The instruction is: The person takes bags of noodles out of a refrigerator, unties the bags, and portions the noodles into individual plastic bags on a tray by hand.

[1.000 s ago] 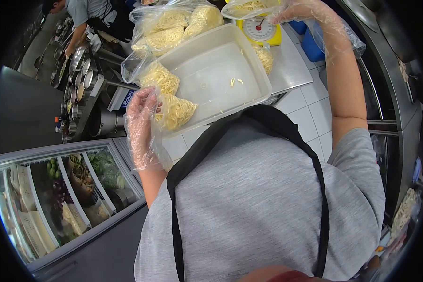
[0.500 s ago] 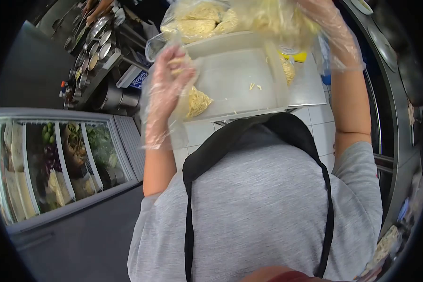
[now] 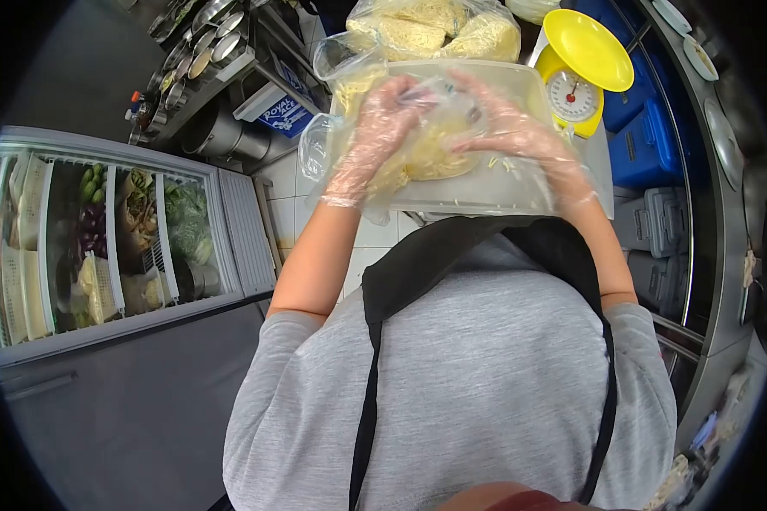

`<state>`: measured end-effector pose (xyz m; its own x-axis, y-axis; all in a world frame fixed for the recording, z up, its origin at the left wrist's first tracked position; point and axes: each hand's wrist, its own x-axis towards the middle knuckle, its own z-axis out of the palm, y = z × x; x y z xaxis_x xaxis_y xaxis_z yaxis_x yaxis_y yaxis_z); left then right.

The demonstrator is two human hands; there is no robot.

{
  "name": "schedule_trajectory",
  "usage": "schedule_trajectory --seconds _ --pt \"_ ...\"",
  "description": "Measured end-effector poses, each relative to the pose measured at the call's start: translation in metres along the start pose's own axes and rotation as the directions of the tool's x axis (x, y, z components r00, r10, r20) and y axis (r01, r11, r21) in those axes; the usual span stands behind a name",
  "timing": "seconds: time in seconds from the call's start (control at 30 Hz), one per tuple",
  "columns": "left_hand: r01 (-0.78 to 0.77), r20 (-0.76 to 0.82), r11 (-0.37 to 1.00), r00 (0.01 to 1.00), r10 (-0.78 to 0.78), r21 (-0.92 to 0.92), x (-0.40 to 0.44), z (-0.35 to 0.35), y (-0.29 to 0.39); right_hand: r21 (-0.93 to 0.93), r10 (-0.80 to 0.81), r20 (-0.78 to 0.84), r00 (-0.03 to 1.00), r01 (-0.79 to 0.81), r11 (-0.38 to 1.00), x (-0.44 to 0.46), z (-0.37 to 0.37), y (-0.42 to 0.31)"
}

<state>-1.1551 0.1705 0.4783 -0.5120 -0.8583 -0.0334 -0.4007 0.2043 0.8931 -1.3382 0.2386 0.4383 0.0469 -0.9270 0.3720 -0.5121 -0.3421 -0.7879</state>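
Note:
A clear plastic bag of yellow noodles (image 3: 439, 160) hangs low over a white plastic tub (image 3: 520, 192). My left hand (image 3: 388, 119), in a thin clear glove, closes its fingers on the gathered top of the bag. My right hand (image 3: 520, 132), gloved too, is at the bag's right side with thumb and fingers apart, curved around its upper part. Some blur covers the right fingertips, and I cannot tell how firmly they touch the plastic. More noodles (image 3: 354, 89) lie at the tub's left side, partly hidden by my left hand.
Large bags of noodles (image 3: 435, 30) stand behind the tub. A yellow scale (image 3: 573, 95) with a round pan is at the back right, blue bins (image 3: 643, 149) beyond it. A glass-topped fridge (image 3: 119, 247) is on the left, near a rack of metal pots (image 3: 204, 51).
My right hand has brought the noodle bag from the back right to above the tub. My left hand has moved right and closed on the bag's top. The scale has come into view.

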Motion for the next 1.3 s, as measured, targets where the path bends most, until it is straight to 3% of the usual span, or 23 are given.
schedule_trajectory --seconds 0.03,0.1,0.13,0.17,0.2,0.27,0.33,0.37,0.4,0.43,0.47,0.53,0.57,0.6,0.67,0.73,0.83,0.93,1.07,1.13,1.27,1.3 --pt "-0.142 0.018 0.981 0.989 0.146 -0.135 0.009 0.011 -0.021 0.008 -0.032 -0.018 0.999 0.032 0.999 0.001 0.008 0.002" --pt "-0.191 0.022 0.962 0.980 0.198 -0.194 -0.002 0.014 -0.006 -0.121 0.162 0.211 0.964 -0.139 0.983 0.013 0.016 0.013" --pt "-0.237 0.016 0.939 0.968 0.249 -0.251 -0.005 0.014 0.000 -0.123 0.161 0.208 0.965 -0.137 0.983 0.013 0.013 0.009" --pt "-0.240 0.015 0.938 0.968 0.252 -0.250 -0.003 0.010 -0.004 -0.030 0.088 0.209 0.974 -0.084 0.996 0.014 0.007 -0.001" --pt "-0.375 -0.010 0.914 0.926 0.378 -0.151 -0.001 0.002 -0.012 0.063 0.017 0.203 0.979 -0.031 0.998 0.015 0.000 -0.013" --pt "-0.494 -0.022 0.868 0.870 0.493 -0.054 -0.004 -0.006 -0.016 0.087 -0.011 0.256 0.967 -0.011 0.996 0.020 -0.017 -0.048" --pt "-0.597 0.446 0.777 0.761 0.472 0.197 -0.006 -0.012 -0.004 0.108 -0.047 0.306 0.951 0.014 0.994 0.028 -0.017 -0.061" --pt "-0.599 0.445 0.776 0.760 0.473 0.198 -0.010 -0.010 0.003 0.036 -0.087 0.245 0.966 0.080 0.996 0.032 -0.014 -0.063" --pt "-0.409 0.344 0.913 0.856 0.386 -0.007 -0.015 -0.002 0.010 -0.040 -0.130 0.184 0.974 0.139 0.989 0.036 -0.013 -0.063" --pt "-0.198 0.270 0.952 0.927 0.259 -0.234 -0.018 0.005 0.014 -0.040 -0.129 0.182 0.975 0.138 0.990 0.039 -0.013 -0.060" --pt "-0.198 0.272 0.952 0.927 0.260 -0.234 -0.017 0.009 0.010 -0.017 -0.202 0.156 0.967 0.207 0.978 0.043 -0.014 -0.054" --pt "0.038 0.211 0.755 0.968 0.134 -0.655 -0.010 0.018 -0.013 0.006 -0.275 0.132 0.952 0.276 0.961 0.042 -0.015 -0.050" --pt "0.193 0.204 0.719 0.976 -0.072 -0.668 0.000 0.023 -0.021 0.107 -0.110 -0.087 0.990 0.119 0.987 0.036 -0.016 -0.049" --pt "0.191 0.199 0.718 0.977 -0.074 -0.669 0.002 0.022 -0.032 0.238 0.084 -0.281 0.956 -0.016 0.971 0.030 -0.019 -0.046" --pt "0.306 0.274 0.362 0.952 -0.138 -0.881 0.005 0.016 -0.047 0.346 0.130 -0.241 0.962 -0.039 0.937 0.005 -0.020 -0.014" --pt "0.265 0.219 0.346 0.961 -0.168 -0.900 0.006 0.014 -0.044 0.767 0.351 0.163 0.922 -0.342 0.542 -0.018 -0.005 -0.004" --pt "0.249 0.157 0.367 0.952 -0.263 -0.896 0.001 0.026 -0.033 0.805 0.411 0.179 0.894 -0.374 0.462 -0.032 0.029 -0.042" --pt "0.211 0.134 0.381 0.967 -0.218 -0.900 -0.005 0.033 -0.027 0.833 0.538 0.152 0.829 -0.401 0.382 -0.027 0.037 -0.048" --pt "0.188 0.162 0.311 0.981 -0.109 -0.932 -0.006 0.043 -0.027 0.846 0.528 0.119 0.841 -0.365 0.390 -0.028 0.046 -0.041" --pt "0.171 0.161 0.280 0.985 -0.060 -0.945 -0.006 0.046 -0.026 0.887 0.524 0.017 0.851 -0.255 0.385 -0.028 0.055 -0.031" --pt "0.146 0.167 0.385 0.986 0.022 -0.911 -0.004 0.042 -0.028 0.876 0.572 0.066 0.818 -0.322 0.359 -0.030 0.051 -0.031" --pt "0.134 0.175 0.438 0.983 0.054 -0.889 -0.002 0.038 -0.030 0.834 0.542 0.171 0.823 -0.414 0.365 -0.031 0.041 -0.036"
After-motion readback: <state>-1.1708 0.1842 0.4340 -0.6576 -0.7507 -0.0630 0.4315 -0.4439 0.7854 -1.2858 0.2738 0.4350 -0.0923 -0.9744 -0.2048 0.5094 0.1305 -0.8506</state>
